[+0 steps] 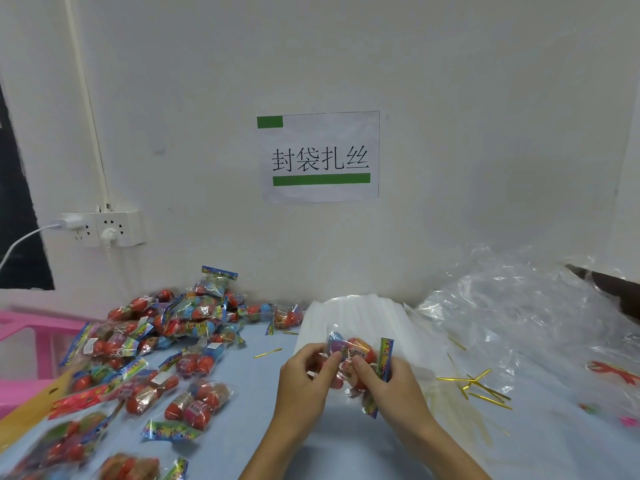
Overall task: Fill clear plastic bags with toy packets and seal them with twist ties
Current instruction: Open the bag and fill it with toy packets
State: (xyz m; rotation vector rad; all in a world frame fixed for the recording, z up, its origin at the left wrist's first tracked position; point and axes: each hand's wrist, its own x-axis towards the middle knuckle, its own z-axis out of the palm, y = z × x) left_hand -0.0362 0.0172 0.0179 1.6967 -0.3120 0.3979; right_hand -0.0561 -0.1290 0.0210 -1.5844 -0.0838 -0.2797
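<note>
Table (pixel 263 403): a pale blue worktop set against a white wall, with a person's two forearms reaching in from the near edge.
Wall sign (pixel 320 156): a white sheet with green bars and Chinese characters, fixed above the work area.
Loose plastic (pixel 512 317): a heap of crumpled clear film at the right.
Toy packets (pixel 162 341): a colourful pile spread over the table's left side.
Clear bags (pixel 353 318): a white-looking stack lying flat just behind the hands.
Held packet (pixel 360 362): red and blue toys in clear wrap, between both hands and above the stack; whether it is already inside a bag is hard to tell.
Left hand (pixel 306 379): fingers curled, pinching the packet's left end.
Right hand (pixel 388 386): gripping the packet's right side.
Twist ties (pixel 479 386): gold strips scattered right of the hands.
</note>
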